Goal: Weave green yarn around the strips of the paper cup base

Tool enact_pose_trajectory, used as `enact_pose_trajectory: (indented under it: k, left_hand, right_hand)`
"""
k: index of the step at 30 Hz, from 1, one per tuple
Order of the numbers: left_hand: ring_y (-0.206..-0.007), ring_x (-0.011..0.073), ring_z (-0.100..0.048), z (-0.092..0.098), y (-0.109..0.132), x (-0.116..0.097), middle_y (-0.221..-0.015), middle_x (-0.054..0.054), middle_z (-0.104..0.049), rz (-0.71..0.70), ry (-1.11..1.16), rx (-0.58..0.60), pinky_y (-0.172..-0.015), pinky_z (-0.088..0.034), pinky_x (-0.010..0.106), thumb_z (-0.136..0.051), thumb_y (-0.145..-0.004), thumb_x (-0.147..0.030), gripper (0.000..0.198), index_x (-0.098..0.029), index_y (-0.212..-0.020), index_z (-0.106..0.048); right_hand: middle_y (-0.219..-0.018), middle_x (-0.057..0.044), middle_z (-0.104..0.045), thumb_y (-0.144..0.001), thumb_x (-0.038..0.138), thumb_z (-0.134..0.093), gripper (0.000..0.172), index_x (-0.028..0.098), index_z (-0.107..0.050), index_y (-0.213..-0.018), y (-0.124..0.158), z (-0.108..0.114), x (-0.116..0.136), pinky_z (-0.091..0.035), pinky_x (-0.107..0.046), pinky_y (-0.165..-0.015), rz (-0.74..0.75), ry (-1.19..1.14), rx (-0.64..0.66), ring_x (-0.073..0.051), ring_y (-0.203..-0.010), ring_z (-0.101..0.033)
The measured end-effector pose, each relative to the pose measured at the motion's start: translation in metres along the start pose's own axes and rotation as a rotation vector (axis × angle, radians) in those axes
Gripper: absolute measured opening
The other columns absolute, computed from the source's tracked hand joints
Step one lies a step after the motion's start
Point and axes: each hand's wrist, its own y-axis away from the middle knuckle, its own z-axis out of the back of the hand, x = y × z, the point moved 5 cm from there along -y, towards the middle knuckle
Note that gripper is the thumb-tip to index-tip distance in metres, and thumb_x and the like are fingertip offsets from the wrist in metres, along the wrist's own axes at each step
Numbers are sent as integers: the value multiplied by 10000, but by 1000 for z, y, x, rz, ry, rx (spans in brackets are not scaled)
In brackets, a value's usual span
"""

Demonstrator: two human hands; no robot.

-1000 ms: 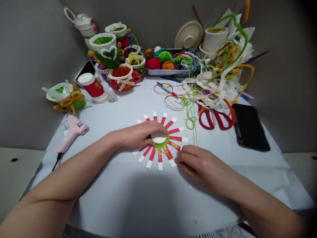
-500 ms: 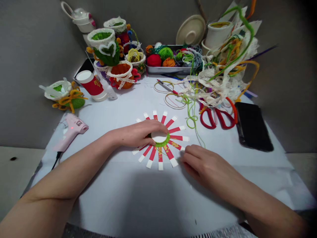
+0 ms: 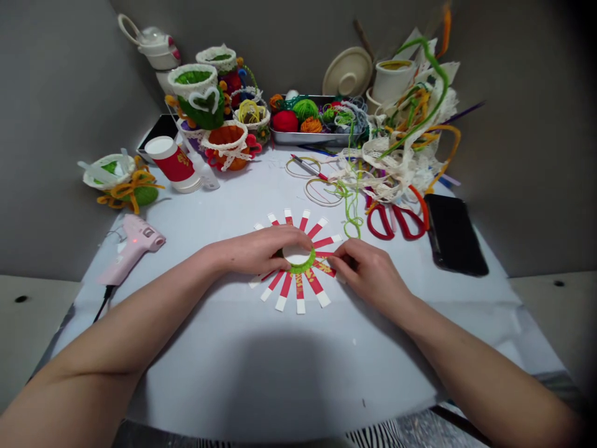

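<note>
A paper cup cut into red-and-white strips [image 3: 300,287] lies splayed like a sun on the table, with green yarn [image 3: 304,266] wound around its round white base. My left hand [image 3: 268,249] is closed on the left side of that base, thumb in front and fingers over the back, covering some strips. At the right-hand strips, my right hand [image 3: 366,264] pinches with thumb and forefinger. A loose green strand [image 3: 353,218] runs down behind this hand; the yarn at the fingertips is thin and hardly shows.
A pink glue gun [image 3: 133,246] lies at left, near a red-and-white paper cup [image 3: 172,163] and several yarn-covered cups [image 3: 226,140]. Yarn balls fill a metal tray [image 3: 317,138] at the back. Red-handled scissors [image 3: 396,224], lace [image 3: 389,162] and a black phone [image 3: 457,233] sit at right.
My right hand has moved up and left, from the strips' outer ends to closer to the green ring, fingers now pinching. My left hand keeps its hold. The view has shifted slightly.
</note>
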Motion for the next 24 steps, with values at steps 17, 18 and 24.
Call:
enact_pose_trajectory:
  k: [17, 18, 24]
  left_hand:
    - [-1260, 313, -536, -2, -3, -1, -1322, 117, -621, 111, -155, -107, -1080, -396, 494, -686, -974, -363, 424, -243, -1356, -549]
    - [-1292, 305, -530, 0, -2, 0, -1348, 112, -621, 85, -137, -101, -1107, -376, 495, -661, -988, -327, 407, -255, -1369, -539]
    - [-1320, 284, -543, 1, -1, 5, -1364, 95, -645, 46, -62, -35, -1126, -377, 495, -591, -998, -229, 354, -274, -1348, -559]
  right_hand:
    - [-835, -35, -629, -991, 195, -607, 125, 193, -653, -875, 2, 6, 6, -445, -289, -682, 95, -19, 65, -175, -766, -593]
    - [-866, -44, -634, -1001, 187, -592, 118, 191, -665, -909, 3, 9, 9, -459, -290, -699, 130, -29, 77, -177, -792, -602]
    - [-906, -64, -654, -1055, 182, -505, 184, 175, -669, -971, 14, 17, 29, -487, -308, -757, 330, -22, 178, -185, -841, -597]
